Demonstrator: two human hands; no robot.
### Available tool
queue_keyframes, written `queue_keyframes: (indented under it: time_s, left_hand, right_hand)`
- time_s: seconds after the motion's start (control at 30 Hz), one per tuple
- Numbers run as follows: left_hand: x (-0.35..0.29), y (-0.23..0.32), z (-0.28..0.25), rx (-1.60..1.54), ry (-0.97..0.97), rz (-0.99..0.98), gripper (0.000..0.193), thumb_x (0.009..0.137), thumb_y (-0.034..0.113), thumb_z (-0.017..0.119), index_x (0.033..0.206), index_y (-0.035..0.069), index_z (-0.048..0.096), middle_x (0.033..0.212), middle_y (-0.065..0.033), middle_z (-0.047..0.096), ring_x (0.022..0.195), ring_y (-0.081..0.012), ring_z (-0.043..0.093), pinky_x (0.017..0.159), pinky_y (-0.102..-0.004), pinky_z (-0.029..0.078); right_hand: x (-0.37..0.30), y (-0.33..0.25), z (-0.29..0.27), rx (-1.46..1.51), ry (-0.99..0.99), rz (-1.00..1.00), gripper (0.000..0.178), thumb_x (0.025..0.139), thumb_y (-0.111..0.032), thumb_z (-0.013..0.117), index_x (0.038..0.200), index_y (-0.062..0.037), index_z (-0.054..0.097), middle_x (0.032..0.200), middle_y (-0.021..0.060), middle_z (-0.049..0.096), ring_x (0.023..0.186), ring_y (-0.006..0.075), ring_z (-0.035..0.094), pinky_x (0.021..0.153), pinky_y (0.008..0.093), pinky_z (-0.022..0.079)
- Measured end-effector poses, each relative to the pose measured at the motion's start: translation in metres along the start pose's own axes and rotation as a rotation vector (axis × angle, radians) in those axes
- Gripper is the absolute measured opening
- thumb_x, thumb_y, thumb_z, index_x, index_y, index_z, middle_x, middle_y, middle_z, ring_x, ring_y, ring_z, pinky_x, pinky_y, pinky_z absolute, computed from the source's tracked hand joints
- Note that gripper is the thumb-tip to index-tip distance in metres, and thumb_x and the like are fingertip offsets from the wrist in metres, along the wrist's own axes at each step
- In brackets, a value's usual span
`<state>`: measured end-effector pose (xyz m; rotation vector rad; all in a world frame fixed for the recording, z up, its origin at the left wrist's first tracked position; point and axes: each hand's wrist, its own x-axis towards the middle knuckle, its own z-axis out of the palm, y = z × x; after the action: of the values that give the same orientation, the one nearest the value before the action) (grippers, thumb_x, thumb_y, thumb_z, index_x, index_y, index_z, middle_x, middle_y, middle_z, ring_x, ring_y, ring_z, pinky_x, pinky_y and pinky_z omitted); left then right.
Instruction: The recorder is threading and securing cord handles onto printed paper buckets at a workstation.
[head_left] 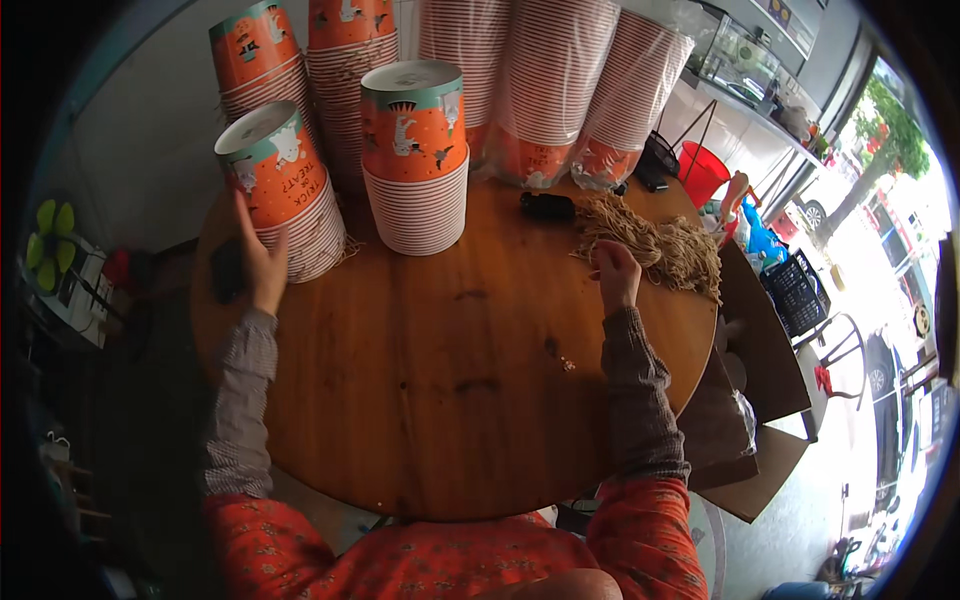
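On the left of the round wooden table, my left hand (262, 262) is open, its fingers stretched along the near side of a stack of orange paper buckets (270, 185). The buckets are nested upside down, and tan cord shows along the stack's right side. A second nested stack (415, 150) stands upright just right of it, apart from my hands. To the right, my right hand (617, 273) is closed with curled fingers beside a loose bundle of tan cords (655, 240). Whether a cord is between those fingers I cannot make out.
Two taller bucket stacks stand at the back left, and several plastic-wrapped stacks (555, 90) at the back. A black object (547, 206) lies beside the cords. At the right are a red bucket (704, 172) and an open cardboard box (765, 350) against the table edge.
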<state>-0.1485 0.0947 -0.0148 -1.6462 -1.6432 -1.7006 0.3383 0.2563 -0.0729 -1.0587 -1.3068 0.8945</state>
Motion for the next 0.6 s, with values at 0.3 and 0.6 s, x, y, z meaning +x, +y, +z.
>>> queue_keyframes:
  time_s: [0.3,0.6]
  left_hand:
    - [-0.129,0.022,0.056,-0.158,-0.341,-0.233,0.05,0.088,0.014,0.061,0.134,0.002,0.044,0.142,-0.0162,0.04,0.136,-0.032,0.034,0.108,-0.0402,0.033]
    - [-0.141,0.049,0.043,0.154,-0.581,-0.01,0.038,0.082,0.02,0.069,0.114,0.002,0.059,0.13,-0.0157,0.048,0.127,-0.0341,0.045,0.097,-0.0428,0.047]
  right_hand:
    - [0.054,-0.086,0.121,-0.372,-0.105,-0.622,0.02,0.085,-0.019,0.067,0.099,-0.005,0.068,0.081,0.009,0.066,0.069,0.0136,0.062,0.063,0.0282,0.05]
    - [0.055,-0.216,0.234,-0.738,-0.295,-0.874,0.027,0.078,-0.025,0.072,0.102,-0.0133,0.065,0.11,0.0074,0.06,0.091,0.0306,0.063,0.075,0.0417,0.051]
